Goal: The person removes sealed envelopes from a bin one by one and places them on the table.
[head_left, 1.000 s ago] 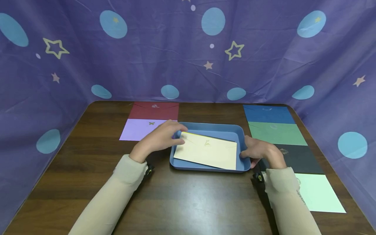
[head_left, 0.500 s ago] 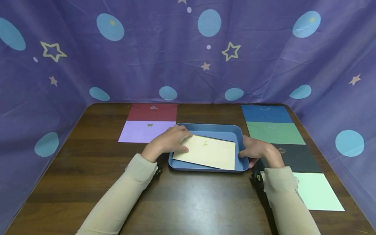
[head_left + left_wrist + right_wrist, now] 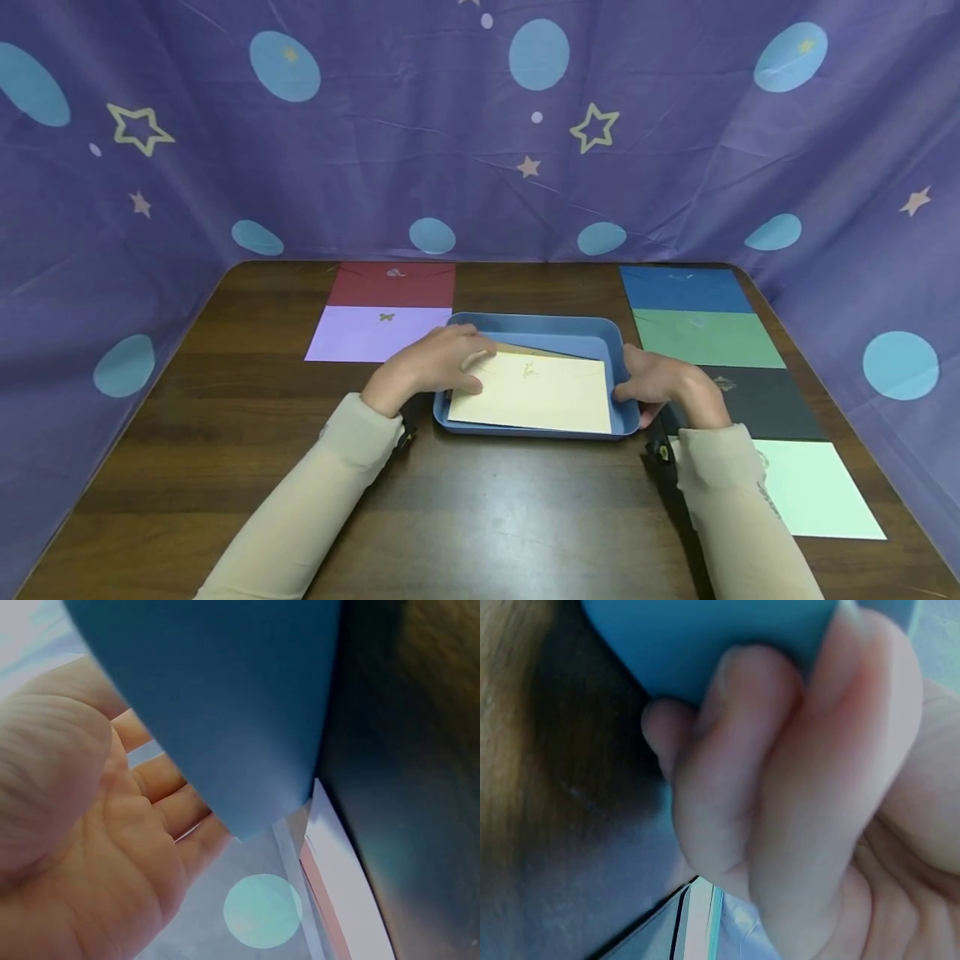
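Note:
A blue tray (image 3: 577,330) sits mid-table with a cream envelope (image 3: 540,398) in it, which bears a small gold motif. A tan-yellow strip (image 3: 517,349), perhaps another envelope, shows behind the cream one's far edge. My left hand (image 3: 433,367) reaches over the tray's left side and pinches the cream envelope's left end between thumb and fingers. In the left wrist view, the tray wall (image 3: 217,712) hides the fingertips. With the thumb inside and curled fingers (image 3: 727,757) outside, my right hand (image 3: 662,380) grips the tray's right wall.
Red (image 3: 393,287) and lilac (image 3: 360,335) envelopes lie at the back left. Down the right side lie blue (image 3: 682,292), green (image 3: 712,340), black (image 3: 765,404) and mint (image 3: 828,492) envelopes. A purple patterned curtain (image 3: 420,167) hangs behind the table.
My left hand has moved right, over the cream envelope's left end. The envelope has shifted slightly right and nearer, uncovering the tan-yellow strip. My right hand stays on the tray.

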Demonstrator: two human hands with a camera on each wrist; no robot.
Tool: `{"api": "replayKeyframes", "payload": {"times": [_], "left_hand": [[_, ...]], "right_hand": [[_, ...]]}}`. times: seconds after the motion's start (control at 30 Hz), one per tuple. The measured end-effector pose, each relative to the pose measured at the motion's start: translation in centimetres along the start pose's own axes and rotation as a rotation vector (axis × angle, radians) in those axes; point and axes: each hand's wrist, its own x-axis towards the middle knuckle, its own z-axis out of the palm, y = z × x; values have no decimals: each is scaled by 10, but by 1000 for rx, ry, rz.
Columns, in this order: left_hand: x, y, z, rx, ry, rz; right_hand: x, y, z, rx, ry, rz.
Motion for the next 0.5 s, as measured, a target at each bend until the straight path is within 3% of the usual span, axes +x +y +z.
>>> {"api": "replayKeyframes", "payload": {"times": [0.23,0.5], "left_hand": [[-4,5,-3,-22,-51,-30],[-7,10,-5,-35,-56,-24]], "right_hand": [[0,0,-1,5,-4,-8],[0,0,0,1,-11,-2]]}}
